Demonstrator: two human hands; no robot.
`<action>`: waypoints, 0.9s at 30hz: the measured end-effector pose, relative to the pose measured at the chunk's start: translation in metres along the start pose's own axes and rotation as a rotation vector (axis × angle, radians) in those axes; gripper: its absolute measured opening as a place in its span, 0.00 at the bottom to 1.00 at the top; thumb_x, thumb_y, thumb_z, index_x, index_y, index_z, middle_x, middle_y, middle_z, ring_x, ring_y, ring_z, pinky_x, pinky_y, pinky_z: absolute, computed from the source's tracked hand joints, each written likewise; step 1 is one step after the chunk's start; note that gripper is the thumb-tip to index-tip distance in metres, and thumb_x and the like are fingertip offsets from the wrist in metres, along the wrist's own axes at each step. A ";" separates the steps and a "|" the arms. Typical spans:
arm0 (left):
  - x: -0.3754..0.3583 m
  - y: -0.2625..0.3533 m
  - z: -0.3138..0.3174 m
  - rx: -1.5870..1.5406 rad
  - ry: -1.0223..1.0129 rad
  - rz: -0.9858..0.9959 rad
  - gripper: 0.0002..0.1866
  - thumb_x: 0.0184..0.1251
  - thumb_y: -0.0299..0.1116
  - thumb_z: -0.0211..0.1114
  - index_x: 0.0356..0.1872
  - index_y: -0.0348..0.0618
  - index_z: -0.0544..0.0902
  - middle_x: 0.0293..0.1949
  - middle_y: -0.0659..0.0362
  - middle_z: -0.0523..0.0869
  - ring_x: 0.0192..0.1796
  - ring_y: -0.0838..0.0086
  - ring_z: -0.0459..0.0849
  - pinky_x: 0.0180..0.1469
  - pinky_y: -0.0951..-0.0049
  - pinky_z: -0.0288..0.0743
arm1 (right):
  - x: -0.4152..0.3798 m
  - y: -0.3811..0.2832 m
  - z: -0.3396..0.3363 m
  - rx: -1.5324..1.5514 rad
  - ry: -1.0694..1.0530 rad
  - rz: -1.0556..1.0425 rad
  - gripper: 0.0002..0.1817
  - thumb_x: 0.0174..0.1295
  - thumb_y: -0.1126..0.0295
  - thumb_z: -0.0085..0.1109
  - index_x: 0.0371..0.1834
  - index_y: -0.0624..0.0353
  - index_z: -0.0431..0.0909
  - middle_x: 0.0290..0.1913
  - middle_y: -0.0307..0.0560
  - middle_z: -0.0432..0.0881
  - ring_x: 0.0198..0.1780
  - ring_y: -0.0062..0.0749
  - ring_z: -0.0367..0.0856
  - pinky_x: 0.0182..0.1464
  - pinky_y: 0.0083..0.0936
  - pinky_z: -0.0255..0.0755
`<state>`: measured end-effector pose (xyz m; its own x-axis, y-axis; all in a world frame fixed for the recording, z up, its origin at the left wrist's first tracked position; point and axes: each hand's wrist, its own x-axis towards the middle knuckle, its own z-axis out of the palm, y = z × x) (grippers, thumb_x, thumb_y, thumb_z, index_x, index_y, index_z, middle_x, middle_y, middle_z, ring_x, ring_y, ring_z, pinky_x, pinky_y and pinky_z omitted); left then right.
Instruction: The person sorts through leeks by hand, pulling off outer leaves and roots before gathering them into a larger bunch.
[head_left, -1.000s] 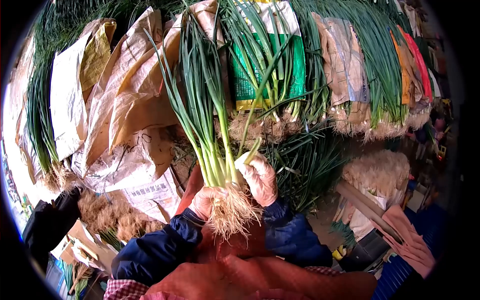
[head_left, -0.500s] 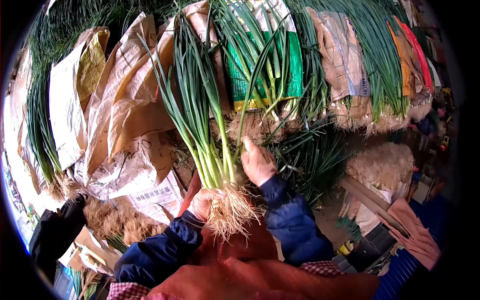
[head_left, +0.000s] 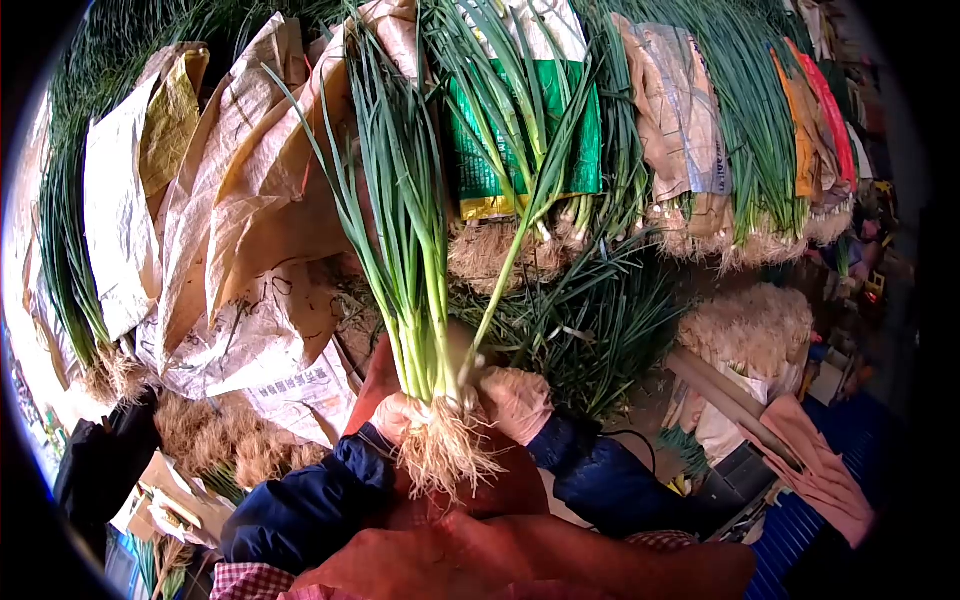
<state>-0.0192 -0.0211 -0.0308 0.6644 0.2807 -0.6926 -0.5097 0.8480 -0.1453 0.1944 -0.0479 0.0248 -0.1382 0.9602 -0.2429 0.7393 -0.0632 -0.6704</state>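
Observation:
A bunch of green onions (head_left: 415, 290) stands upright in front of me, leaves up, its pale roots (head_left: 448, 450) hanging down. My left hand (head_left: 397, 418) is closed round the white stems at the left, just above the roots. At the right side of the stem bases is my right hand (head_left: 515, 403), its fingers closed on the lower end of a stalk (head_left: 500, 285) that slants up to the right. The fingertips of both hands are partly hidden by stems and roots.
More onions lie behind, partly under a green sack (head_left: 570, 130) and brown sheets (head_left: 260, 190). Loose leaves (head_left: 590, 330) lie right of the bunch. A wooden bar (head_left: 725, 400) and pink cloth (head_left: 815, 470) are at lower right, a root pile (head_left: 225, 435) at left.
My right hand has moved down from beside the upper stems to the stem bases. The slanting stalk now leans right, its lower end at the bunch's base.

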 end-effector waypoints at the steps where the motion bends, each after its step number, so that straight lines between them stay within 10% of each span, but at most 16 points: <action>1: -0.003 -0.002 0.011 -0.001 -0.048 -0.067 0.39 0.33 0.13 0.67 0.56 0.32 0.66 0.46 0.40 0.76 0.41 0.57 0.80 0.39 0.60 0.78 | -0.007 -0.001 -0.009 -0.088 -0.036 0.062 0.04 0.50 0.71 0.56 0.29 0.52 0.77 0.21 0.42 0.75 0.25 0.38 0.76 0.22 0.30 0.67; 3: -0.010 0.000 -0.005 0.278 -0.030 0.027 0.44 0.34 0.15 0.68 0.60 0.34 0.60 0.47 0.41 0.75 0.44 0.57 0.78 0.40 0.58 0.76 | -0.025 0.014 -0.002 -0.156 0.081 0.103 0.02 0.48 0.70 0.53 0.24 0.50 0.76 0.18 0.43 0.73 0.19 0.37 0.75 0.18 0.32 0.63; 4: -0.006 -0.001 -0.010 0.217 -0.080 -0.007 0.43 0.35 0.16 0.68 0.60 0.34 0.59 0.48 0.42 0.75 0.44 0.57 0.78 0.40 0.58 0.76 | -0.043 0.020 0.003 -0.428 -0.271 0.265 0.03 0.50 0.70 0.51 0.22 0.49 0.75 0.17 0.42 0.74 0.18 0.38 0.75 0.17 0.34 0.63; 5: -0.003 -0.003 -0.015 0.156 -0.129 -0.044 0.42 0.37 0.18 0.68 0.60 0.34 0.59 0.48 0.43 0.75 0.45 0.57 0.78 0.39 0.58 0.76 | -0.072 0.039 0.017 -0.531 -0.627 0.381 0.05 0.51 0.72 0.50 0.28 0.52 0.76 0.22 0.44 0.78 0.24 0.43 0.78 0.23 0.38 0.68; 8: 0.010 0.031 0.044 -0.003 -0.220 0.057 0.39 0.39 0.18 0.65 0.59 0.32 0.61 0.49 0.44 0.75 0.47 0.57 0.78 0.41 0.62 0.78 | -0.098 0.077 0.013 -0.363 -0.733 0.746 0.17 0.56 0.68 0.47 0.49 0.56 0.75 0.43 0.52 0.80 0.43 0.46 0.79 0.46 0.37 0.71; 12: 0.007 0.033 0.027 -0.077 -0.021 -0.115 0.36 0.41 0.13 0.59 0.59 0.31 0.63 0.47 0.44 0.77 0.45 0.60 0.80 0.41 0.65 0.80 | 0.066 0.077 -0.063 -0.070 0.065 0.828 0.32 0.55 0.52 0.55 0.60 0.57 0.63 0.47 0.52 0.78 0.45 0.46 0.77 0.47 0.37 0.69; 14: 0.006 0.030 0.018 -0.068 0.029 -0.127 0.34 0.41 0.11 0.57 0.58 0.31 0.64 0.45 0.44 0.78 0.43 0.61 0.81 0.41 0.66 0.80 | 0.138 0.130 -0.052 -0.159 0.257 0.840 0.27 0.53 0.53 0.58 0.49 0.61 0.69 0.44 0.55 0.78 0.46 0.47 0.76 0.48 0.37 0.68; 16: 0.005 0.031 0.027 -0.012 0.034 -0.083 0.33 0.41 0.11 0.57 0.57 0.30 0.65 0.44 0.44 0.78 0.43 0.62 0.81 0.41 0.67 0.80 | 0.165 0.147 -0.053 0.022 0.238 0.996 0.14 0.54 0.65 0.57 0.40 0.62 0.72 0.35 0.51 0.79 0.36 0.43 0.79 0.37 0.34 0.72; 20: 0.007 0.031 0.029 -0.037 0.008 -0.066 0.31 0.40 0.11 0.57 0.53 0.29 0.67 0.42 0.44 0.79 0.42 0.62 0.81 0.41 0.68 0.79 | 0.069 0.126 -0.048 1.023 0.971 0.808 0.04 0.60 0.79 0.47 0.32 0.58 0.72 0.23 0.39 0.74 0.18 0.19 0.72 0.14 0.16 0.63; 22: 0.011 0.031 0.027 -0.038 -0.006 -0.064 0.29 0.40 0.11 0.57 0.52 0.28 0.68 0.41 0.44 0.80 0.41 0.63 0.82 0.41 0.69 0.79 | -0.015 0.164 -0.018 1.222 0.680 1.137 0.06 0.61 0.71 0.49 0.35 0.61 0.73 0.26 0.45 0.78 0.22 0.31 0.78 0.21 0.22 0.70; 24: 0.014 0.028 0.026 -0.019 -0.019 -0.067 0.28 0.39 0.11 0.57 0.50 0.28 0.70 0.40 0.44 0.80 0.40 0.63 0.82 0.42 0.70 0.79 | -0.034 0.160 0.002 -0.188 -0.103 1.091 0.11 0.57 0.64 0.53 0.36 0.60 0.76 0.34 0.51 0.81 0.35 0.44 0.80 0.39 0.33 0.74; 25: 0.016 0.025 0.026 -0.010 -0.024 -0.069 0.27 0.39 0.11 0.57 0.50 0.28 0.70 0.39 0.44 0.81 0.40 0.63 0.82 0.42 0.70 0.79 | 0.004 0.136 -0.021 -0.091 -0.295 1.032 0.15 0.54 0.58 0.54 0.37 0.57 0.78 0.42 0.54 0.80 0.44 0.50 0.77 0.52 0.36 0.67; 27: 0.015 0.019 0.043 -0.016 0.010 -0.082 0.25 0.40 0.12 0.56 0.48 0.26 0.71 0.38 0.45 0.81 0.39 0.63 0.82 0.42 0.69 0.79 | 0.081 0.101 -0.044 -0.139 -0.017 0.735 0.22 0.55 0.55 0.55 0.48 0.59 0.72 0.40 0.57 0.79 0.42 0.45 0.79 0.47 0.34 0.70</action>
<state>0.0043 0.0179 -0.0136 0.6992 0.2058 -0.6846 -0.4622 0.8607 -0.2134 0.2870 0.0350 -0.0321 0.4143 0.6791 -0.6059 0.7211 -0.6511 -0.2367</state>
